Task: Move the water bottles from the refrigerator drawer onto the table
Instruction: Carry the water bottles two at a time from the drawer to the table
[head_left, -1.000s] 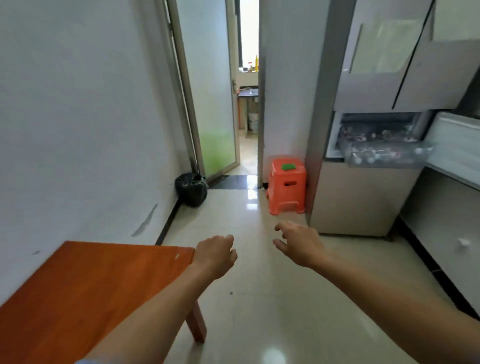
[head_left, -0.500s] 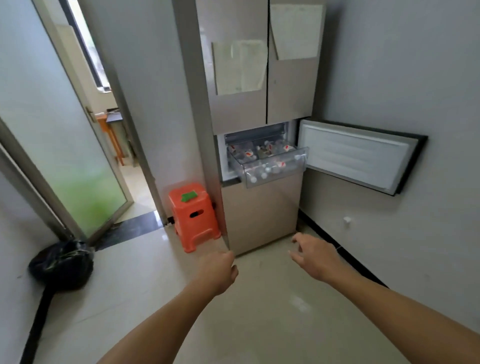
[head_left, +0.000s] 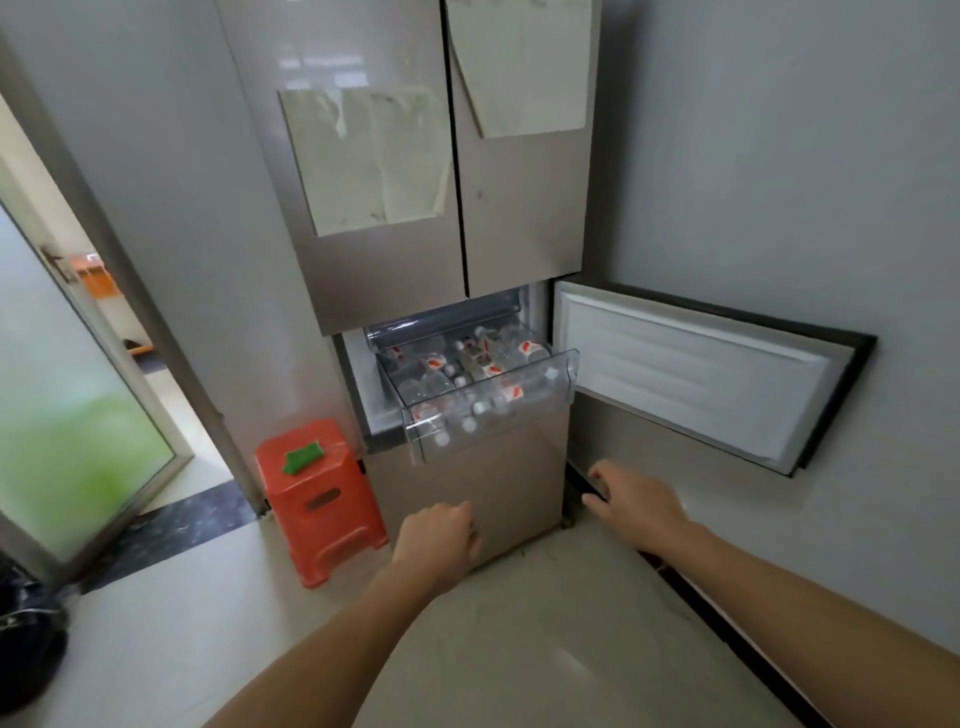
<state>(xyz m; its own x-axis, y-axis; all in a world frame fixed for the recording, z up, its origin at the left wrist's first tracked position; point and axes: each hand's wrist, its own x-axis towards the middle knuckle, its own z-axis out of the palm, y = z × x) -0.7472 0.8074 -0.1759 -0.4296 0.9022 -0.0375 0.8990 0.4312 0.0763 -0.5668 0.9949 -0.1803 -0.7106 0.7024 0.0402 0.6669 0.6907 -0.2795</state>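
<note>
While clear plastic water bottles (head_left: 470, 364) fill the pulled-out transparent refrigerator drawer (head_left: 488, 410), left hand (head_left: 441, 540) curls loosely empty, right hand (head_left: 636, 501) spreads empty.

Pulled out above both hands (head_left: 439, 540): clear refrigerator drawer (head_left: 563, 375), heaped with water bottles (head_left: 470, 366) (red labels, lying every way).

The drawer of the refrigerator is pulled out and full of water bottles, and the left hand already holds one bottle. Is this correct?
Not quite. In the head view the drawer is pulled out and full of water bottles, but the left hand holds nothing; it hangs loosely curled below the drawer, apart from it. The right hand is also bare.
</note>
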